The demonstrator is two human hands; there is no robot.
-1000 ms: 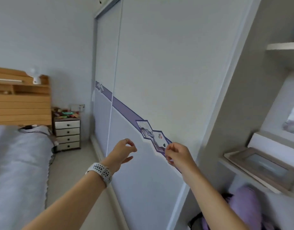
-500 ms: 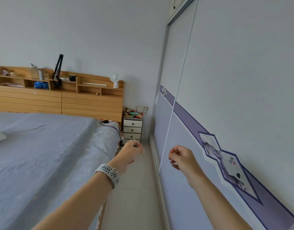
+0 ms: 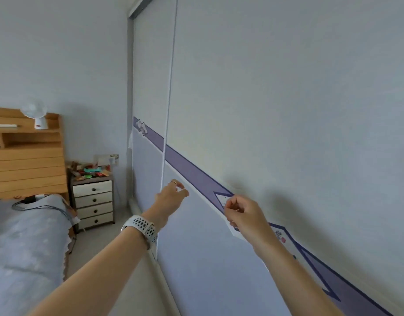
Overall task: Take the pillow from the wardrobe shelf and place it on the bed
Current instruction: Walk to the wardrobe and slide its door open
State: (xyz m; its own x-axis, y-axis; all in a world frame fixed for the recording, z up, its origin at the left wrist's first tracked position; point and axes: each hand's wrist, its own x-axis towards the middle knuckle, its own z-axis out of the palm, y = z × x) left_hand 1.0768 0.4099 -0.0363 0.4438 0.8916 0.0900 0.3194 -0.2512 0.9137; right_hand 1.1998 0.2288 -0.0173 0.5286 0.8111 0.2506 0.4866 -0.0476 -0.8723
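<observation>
Before two closed wardrobe doors [image 3: 264,110], the left hand [image 3: 171,197] and right hand [image 3: 244,213] hover loosely curled, holding nothing; floor strip [image 3: 119,252] separates bed [image 3: 25,242] from wardrobe. No pillow shows.

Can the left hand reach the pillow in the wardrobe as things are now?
Probably not yet. No pillow shows, and the sliding wardrobe doors look closed in front of both hands. The left hand hangs empty near the door seam; a door must slide first.

Both hands reach toward the closed wardrobe door [image 3: 264,110], left hand [image 3: 171,197] loosely open, right hand [image 3: 244,213] curled. The bed [image 3: 25,242] lies at left.
</observation>
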